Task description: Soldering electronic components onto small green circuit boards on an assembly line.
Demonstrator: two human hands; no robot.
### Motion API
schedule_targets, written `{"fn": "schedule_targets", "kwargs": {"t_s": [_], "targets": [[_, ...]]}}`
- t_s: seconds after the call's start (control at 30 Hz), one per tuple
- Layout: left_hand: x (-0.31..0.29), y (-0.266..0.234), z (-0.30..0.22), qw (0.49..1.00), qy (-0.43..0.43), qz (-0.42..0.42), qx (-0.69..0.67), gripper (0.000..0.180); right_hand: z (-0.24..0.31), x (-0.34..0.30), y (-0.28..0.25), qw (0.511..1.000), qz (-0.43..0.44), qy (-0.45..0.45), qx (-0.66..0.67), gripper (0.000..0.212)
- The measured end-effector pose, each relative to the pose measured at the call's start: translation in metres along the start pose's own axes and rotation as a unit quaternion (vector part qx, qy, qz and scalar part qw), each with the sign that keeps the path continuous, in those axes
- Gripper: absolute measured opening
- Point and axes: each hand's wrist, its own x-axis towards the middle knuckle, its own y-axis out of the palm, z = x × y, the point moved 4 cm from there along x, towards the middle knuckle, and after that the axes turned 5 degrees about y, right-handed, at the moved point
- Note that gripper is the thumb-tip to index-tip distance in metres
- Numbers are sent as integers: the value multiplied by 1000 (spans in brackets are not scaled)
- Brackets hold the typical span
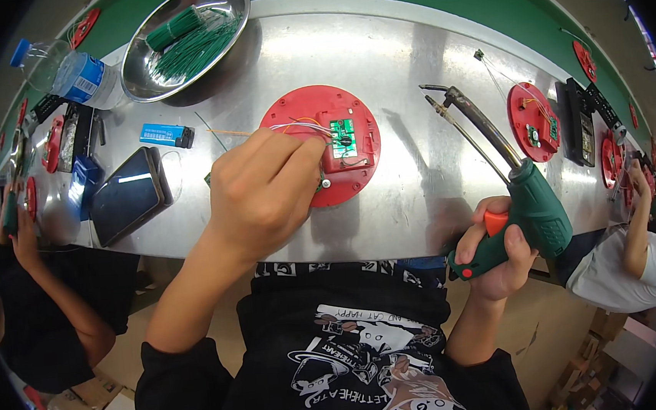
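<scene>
My left hand [265, 191] is closed in a pinch over a round red plastic disc [308, 98] lying on the table. Thin wires [307, 122] run from the disc's green circuit board [344, 137] to my fingers, which appear to grip one; the fingertips partly hide it. Past my knuckles, an orange wire and a green wire stick out to the left. My right hand [498, 257] is wrapped round the handle of a green soldering gun [540, 207] with an orange trigger. Its metal tip and thin feed tube point up and left, apart from the disc.
A steel bowl [134, 85] holding green wires [196, 49] stands far left, beside a plastic bottle [75, 74]. A blue box [167, 134] and a dark phone [131, 196] lie left. Another red disc [525, 116] is right. Co-workers sit on both sides.
</scene>
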Motion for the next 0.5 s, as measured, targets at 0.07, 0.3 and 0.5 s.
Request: {"fn": "schedule_targets", "kwargs": {"t_s": [0.07,0.3,0.5], "targets": [[0,0,0,1000,0,-3,1,24,-1,0,0,1000,-2,2,0,41],[1,0,-3,1000,-4,7,7,23,1,-1,-2,1000,-10,4,-12,43],[1,3,1,1000,1,-13,-3,21,-1,-1,-4,1000,-9,9,-9,44]]}}
